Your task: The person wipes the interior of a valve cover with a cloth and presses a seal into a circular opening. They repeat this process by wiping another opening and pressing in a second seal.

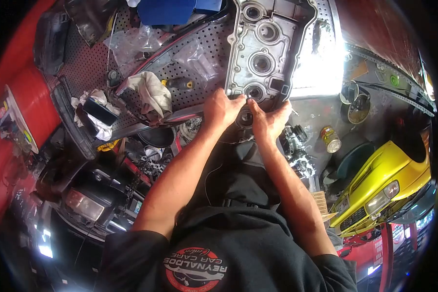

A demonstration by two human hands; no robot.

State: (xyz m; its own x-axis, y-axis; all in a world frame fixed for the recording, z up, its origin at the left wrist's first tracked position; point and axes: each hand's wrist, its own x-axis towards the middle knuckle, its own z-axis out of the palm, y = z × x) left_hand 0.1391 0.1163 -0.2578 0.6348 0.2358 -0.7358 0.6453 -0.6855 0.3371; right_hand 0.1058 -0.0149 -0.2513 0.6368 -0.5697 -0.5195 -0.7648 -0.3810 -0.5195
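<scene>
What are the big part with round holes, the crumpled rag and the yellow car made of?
The big part looks like cast metal, maybe aluminum: dull silver-gray, with molded ridges and a soft shine. The rag looks like soft, matte cloth, because it bunches into folds. The yellow car has glossy paint that catches the light; underneath could be metal or plastic.

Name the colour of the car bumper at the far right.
Yellow bumper, in the head view.
</scene>
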